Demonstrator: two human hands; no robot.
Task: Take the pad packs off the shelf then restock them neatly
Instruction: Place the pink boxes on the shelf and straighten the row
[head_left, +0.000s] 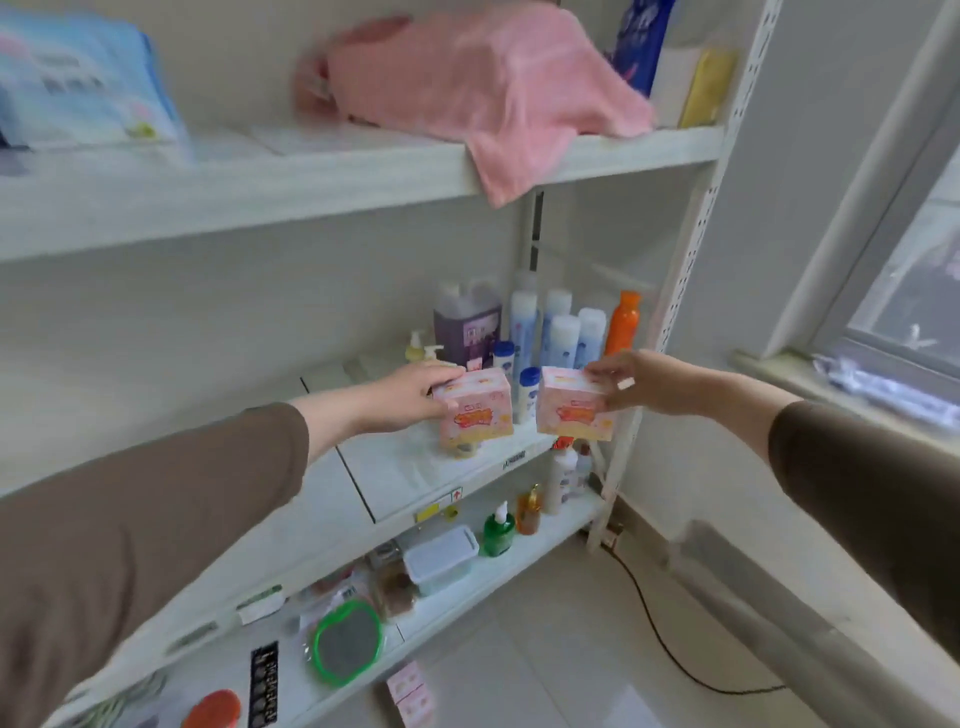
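So it's a pale room with a tiled floor (545, 649) lower centre and a window (904, 291) down the right edge, a black cable (654, 639) snaking across the tiles. A white shelving unit (670, 332) fills most of the frame. Its top shelf (260, 182) has a pink towel (483, 88) draped over the front lip at upper centre and a blue pack (83, 78) upper left. The middle shelf (415, 478) holds a cluster of bottles (561, 332) at centre, including an orange one (622, 322). Lower left, the bottom shelf (467, 587) carries a clear lidded tub (440, 558) and a green pump bottle (498, 530). Both arms reach in at mid-frame. The left hand (415, 395) grips one pink pad pack (475, 408) from the top, and the right hand (636, 384) pinches a second pink pad pack (571, 405), side by side just over the middle shelf's front edge.
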